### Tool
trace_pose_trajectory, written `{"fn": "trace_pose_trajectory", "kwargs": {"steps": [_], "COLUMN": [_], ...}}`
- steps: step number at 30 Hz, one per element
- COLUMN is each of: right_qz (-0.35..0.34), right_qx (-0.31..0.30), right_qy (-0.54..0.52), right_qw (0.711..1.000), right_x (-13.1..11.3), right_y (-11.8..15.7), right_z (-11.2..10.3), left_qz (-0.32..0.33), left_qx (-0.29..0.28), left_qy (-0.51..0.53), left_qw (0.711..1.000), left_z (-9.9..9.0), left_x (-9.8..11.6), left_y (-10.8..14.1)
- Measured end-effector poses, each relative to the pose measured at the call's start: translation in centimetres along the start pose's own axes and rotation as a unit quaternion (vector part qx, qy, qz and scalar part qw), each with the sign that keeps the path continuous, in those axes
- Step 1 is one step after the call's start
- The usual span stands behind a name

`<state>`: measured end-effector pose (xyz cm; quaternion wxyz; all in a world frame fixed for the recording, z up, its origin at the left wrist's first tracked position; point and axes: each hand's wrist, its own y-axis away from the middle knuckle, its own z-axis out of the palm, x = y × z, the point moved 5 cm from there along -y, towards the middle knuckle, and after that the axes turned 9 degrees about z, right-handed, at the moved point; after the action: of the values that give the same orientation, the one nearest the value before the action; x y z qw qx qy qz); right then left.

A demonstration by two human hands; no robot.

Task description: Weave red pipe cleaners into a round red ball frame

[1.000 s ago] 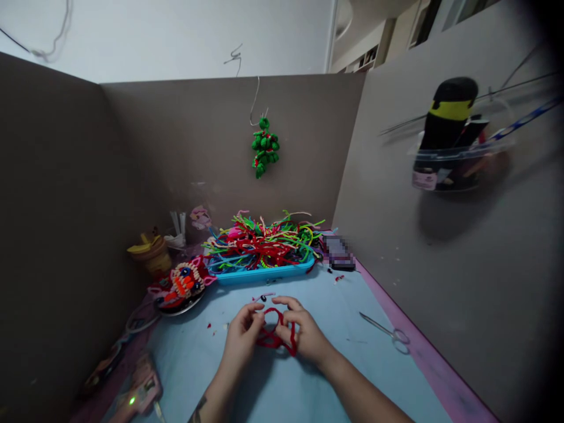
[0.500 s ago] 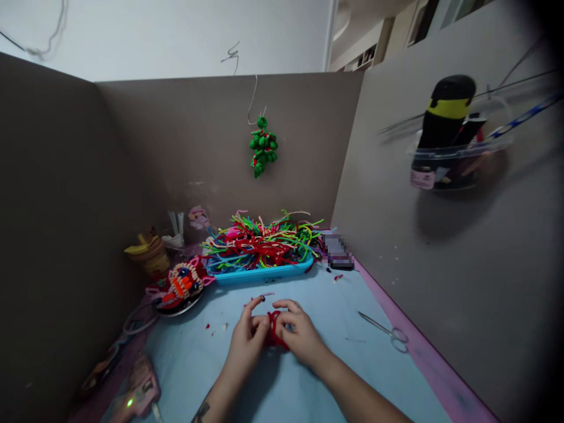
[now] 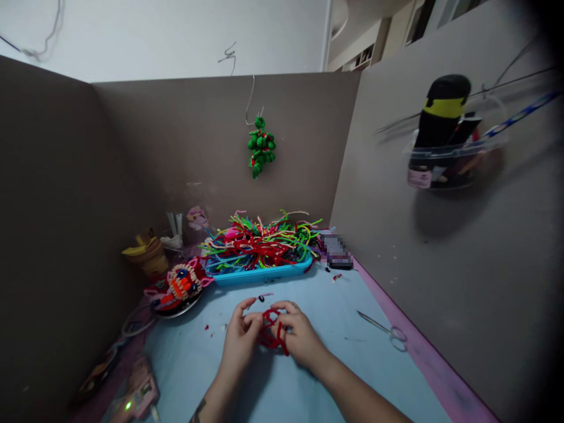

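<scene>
Between my hands is a small looped piece of red pipe cleaner (image 3: 282, 341), with open gaps between its bent strands. My left hand (image 3: 238, 341) pinches its left side between thumb and fingers. On the other side, my right hand (image 3: 304, 338) grips it with curled fingers, and a red end hangs down beside the fingertips. Some of the piece is hidden behind the fingers. Just beyond the hands lies a short pinkish strip with a small dark bit (image 3: 261, 298).
A blue tray (image 3: 264, 277) heaped with coloured pipe cleaners (image 3: 264, 244) stands at the back. Scissors (image 3: 388, 333) lie to the right, and a phone (image 3: 336, 251) behind them. At left are a plate of colourful pipe-cleaner work (image 3: 183, 285) and a pink device (image 3: 143, 388). Grey panels enclose three sides.
My left hand has shifted slightly left, away from the right. The red piece now shows wider loops, and a loose end has come down near my right fingers.
</scene>
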<state>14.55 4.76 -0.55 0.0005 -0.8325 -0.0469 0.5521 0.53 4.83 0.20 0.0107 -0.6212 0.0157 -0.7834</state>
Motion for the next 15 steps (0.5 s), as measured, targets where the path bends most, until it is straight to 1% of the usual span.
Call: {"fn": "trace_pose_trajectory", "kwargs": {"steps": [3,9,13,15], "right_qz": [-0.004,-0.023,-0.036,-0.051], "right_qx": [0.005,-0.011,-0.024,-0.028], "right_qy": [0.003,0.036,0.036,0.036], "right_qw": [1.0,0.999,0.998,0.998], "right_x": [0.1,-0.2,-0.7,-1.0], "right_y": [0.1,0.2,0.4,0.5], "right_z": [0.0,0.2,0.2,0.2], "left_qz": [-0.004,-0.055,-0.064,-0.06], "left_qx": [0.003,-0.013,-0.021,-0.014], "left_qy": [0.002,0.037,0.08,0.087], "left_qw": [1.0,0.998,0.994,0.994], "left_z": [-0.1,0.0,0.2,0.1], "left_x": [0.2,0.1,-0.2,-0.5], "left_y": [-0.1,0.0,0.0,0.0]}}
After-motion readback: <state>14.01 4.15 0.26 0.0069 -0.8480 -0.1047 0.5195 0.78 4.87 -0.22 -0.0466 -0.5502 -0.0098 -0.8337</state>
